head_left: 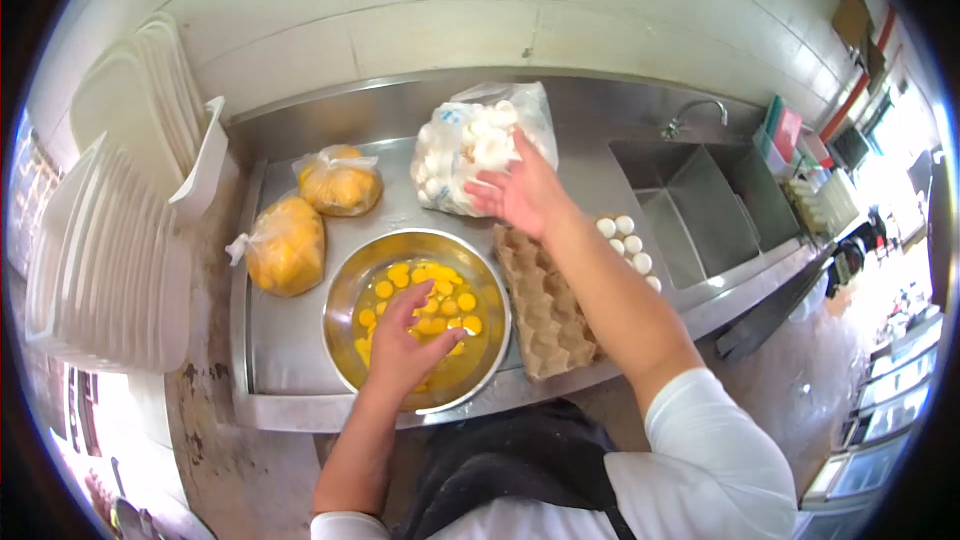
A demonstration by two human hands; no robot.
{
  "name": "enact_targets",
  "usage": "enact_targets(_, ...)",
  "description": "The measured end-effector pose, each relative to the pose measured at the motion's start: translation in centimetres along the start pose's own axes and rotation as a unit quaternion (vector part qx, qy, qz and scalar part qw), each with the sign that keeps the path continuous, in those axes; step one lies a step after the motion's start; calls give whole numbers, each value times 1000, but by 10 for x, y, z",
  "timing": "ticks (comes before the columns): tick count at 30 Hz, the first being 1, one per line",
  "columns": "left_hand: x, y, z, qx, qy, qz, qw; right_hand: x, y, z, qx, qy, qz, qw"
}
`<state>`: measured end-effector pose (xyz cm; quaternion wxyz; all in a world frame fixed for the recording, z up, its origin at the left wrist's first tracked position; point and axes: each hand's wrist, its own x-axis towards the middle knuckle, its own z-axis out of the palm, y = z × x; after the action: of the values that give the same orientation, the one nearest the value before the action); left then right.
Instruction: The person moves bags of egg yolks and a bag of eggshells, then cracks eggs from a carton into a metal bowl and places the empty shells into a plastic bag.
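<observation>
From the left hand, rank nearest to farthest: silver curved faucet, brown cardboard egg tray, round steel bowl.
1. Round steel bowl, directly beneath the left hand.
2. Brown cardboard egg tray, right of it.
3. Silver curved faucet, back right.

Looks metallic and smooth on the desk (pixel 285 345) and sink (pixel 690 202), glossier on the bowl (pixel 350 290) near the front edge. Shows thin, shiny, crinkled plastic on the large bag (pixel 482 150) by the back edge, and rough, matt, molded paper on the egg tray (pixel 545 315) toward the front edge. Reads as dark cloth on the apron (pixel 510 460).
</observation>
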<state>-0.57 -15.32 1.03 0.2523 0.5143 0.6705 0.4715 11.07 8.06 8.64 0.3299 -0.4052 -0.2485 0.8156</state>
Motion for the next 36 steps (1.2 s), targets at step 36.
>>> enact_targets(36,53,84,271,229,-257,382,858,-164,-2,-289,-817,139,-136,543)
